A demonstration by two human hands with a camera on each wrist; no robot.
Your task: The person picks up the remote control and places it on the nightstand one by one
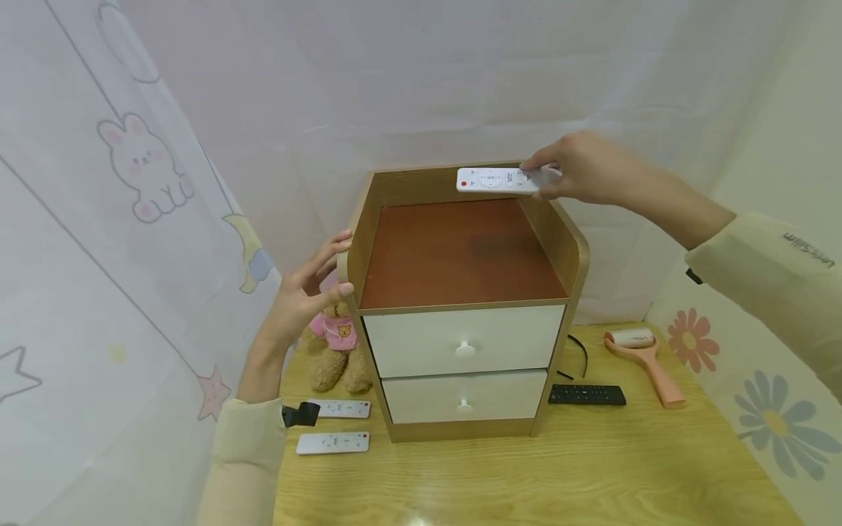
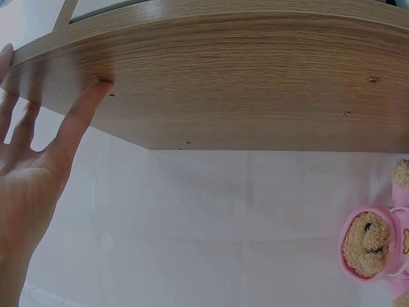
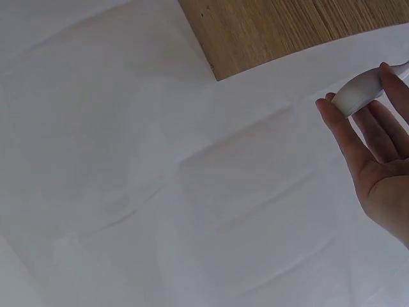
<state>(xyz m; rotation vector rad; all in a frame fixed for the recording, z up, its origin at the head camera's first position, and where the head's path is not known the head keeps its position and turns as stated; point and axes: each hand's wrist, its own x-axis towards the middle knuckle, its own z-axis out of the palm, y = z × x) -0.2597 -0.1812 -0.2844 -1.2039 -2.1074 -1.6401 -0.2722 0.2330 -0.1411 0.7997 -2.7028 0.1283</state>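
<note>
My right hand (image 1: 582, 169) pinches a white remote control (image 1: 490, 180) by one end, above the open top of a small wooden cabinet (image 1: 460, 256). In the right wrist view the same remote (image 3: 362, 91) shows its curved underside between thumb and fingers of the hand (image 3: 383, 153). My left hand (image 1: 296, 299) rests on the front of the cabinet's left side panel. The left wrist view shows that hand (image 2: 38, 153) with its fingers spread and touching the wooden panel (image 2: 243, 83). Two white drawers with knobs (image 1: 465, 350) face forward, both shut.
Two white remotes (image 1: 332, 443) lie left of the cabinet, below a teddy bear (image 1: 340, 343) in pink. At the right are a black remote (image 1: 587, 394), a thin black cable (image 1: 584, 354) and an orange-handled lint roller (image 1: 647, 358). Fabric walls (image 1: 421, 88) enclose the wooden table (image 1: 473, 482).
</note>
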